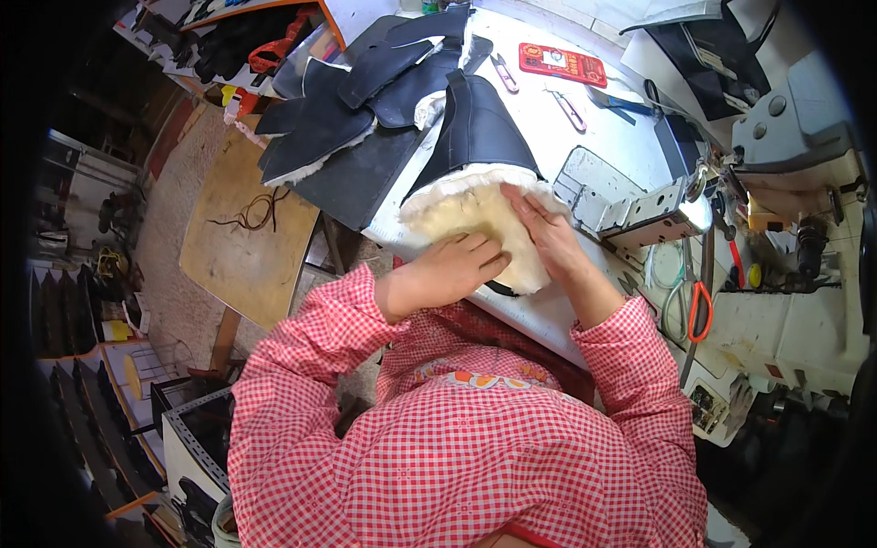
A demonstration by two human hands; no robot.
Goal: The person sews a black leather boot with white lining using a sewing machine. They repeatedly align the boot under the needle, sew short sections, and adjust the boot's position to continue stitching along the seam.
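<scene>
Hands first, in the head view: your left hand point(454, 269) lies flat just left of centre, fingers held together and pressed down on the cream fleece lining point(475, 224), while your right hand point(548, 233) rests beside it, fingers straight and together, along the right edge of the same fleece. Neither hand pinches anything; both simply press. That fleece belongs to one dark boot-shaft piece point(480, 128), which lies on the white work table point(621, 137) with its fleece end toward you, at the centre of the frame. Above and to the left sits a pile of more dark fleece-lined pieces point(365, 91); you cannot count them surely, since they overlap. To the right of centre stands one sewing machine point(795, 183). At the lower right lies one pair of orange-handled scissors point(696, 306). One red flat case point(562, 64) rests at the top of the table, with two small pink-handled snips point(504, 73) near it. One wooden board point(247, 219) shows at left.
</scene>
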